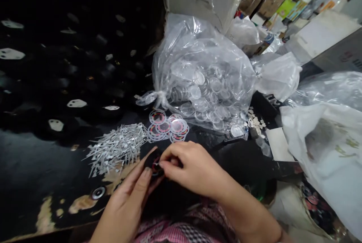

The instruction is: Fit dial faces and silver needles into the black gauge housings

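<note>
My left hand is closed round the edge of a small black round gauge, which shows a reddish printed face. The index finger and thumb of my right hand pinch together at this face, at a tiny pale piece that looks like a pointer; the fingers partly hide it. Just beyond my left hand lies a heap of thin silvery pointers. Printed dial discs overlap one another beside the heap, beyond the gauge. A small dark ring-shaped part rests on the table left of my left hand.
A tied clear bag full of clear round covers stands behind the dial discs. Flat pale metal plates and dark parts spread across the left. At right are a white card and a white plastic sack. Boxes fill the back right.
</note>
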`<state>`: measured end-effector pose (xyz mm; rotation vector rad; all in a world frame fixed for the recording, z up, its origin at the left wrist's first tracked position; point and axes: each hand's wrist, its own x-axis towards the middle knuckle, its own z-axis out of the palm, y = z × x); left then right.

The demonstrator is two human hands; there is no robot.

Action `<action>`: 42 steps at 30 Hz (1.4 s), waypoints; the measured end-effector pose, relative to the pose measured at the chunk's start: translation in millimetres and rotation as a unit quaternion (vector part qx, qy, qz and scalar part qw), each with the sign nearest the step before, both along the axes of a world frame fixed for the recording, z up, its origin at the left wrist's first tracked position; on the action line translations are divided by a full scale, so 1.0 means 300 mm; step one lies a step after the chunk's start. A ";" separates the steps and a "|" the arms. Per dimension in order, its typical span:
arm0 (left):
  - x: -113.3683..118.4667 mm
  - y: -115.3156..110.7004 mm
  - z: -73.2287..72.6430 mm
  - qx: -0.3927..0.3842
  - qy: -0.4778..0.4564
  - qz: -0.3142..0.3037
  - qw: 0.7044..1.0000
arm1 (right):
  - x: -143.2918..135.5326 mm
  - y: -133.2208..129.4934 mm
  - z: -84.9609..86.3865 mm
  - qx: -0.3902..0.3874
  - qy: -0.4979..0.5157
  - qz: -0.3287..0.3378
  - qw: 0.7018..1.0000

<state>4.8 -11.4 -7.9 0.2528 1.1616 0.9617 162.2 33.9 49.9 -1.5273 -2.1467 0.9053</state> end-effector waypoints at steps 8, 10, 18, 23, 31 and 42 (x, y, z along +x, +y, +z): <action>0.026 0.027 0.026 0.003 0.011 0.031 0.999 | 0.197 0.273 -0.065 0.150 -0.242 -0.250 0.926; 0.023 0.023 0.013 -0.005 0.014 0.046 0.999 | 0.193 0.281 -0.073 0.159 -0.242 -0.233 0.928; -0.019 0.015 -0.003 0.004 -0.008 0.048 0.999 | 0.245 0.259 -0.038 0.192 -0.108 -0.260 0.940; -0.020 0.021 0.014 -0.003 -0.071 0.035 0.997 | 0.134 0.125 -0.024 0.105 0.071 -0.194 0.973; -0.018 0.009 0.009 0.099 -0.081 0.001 0.992 | -0.050 -0.056 -0.049 0.061 0.119 -0.032 0.991; -0.014 -0.018 0.024 0.216 0.171 -0.109 0.955 | -0.125 -0.033 -0.060 0.151 0.021 -0.066 0.986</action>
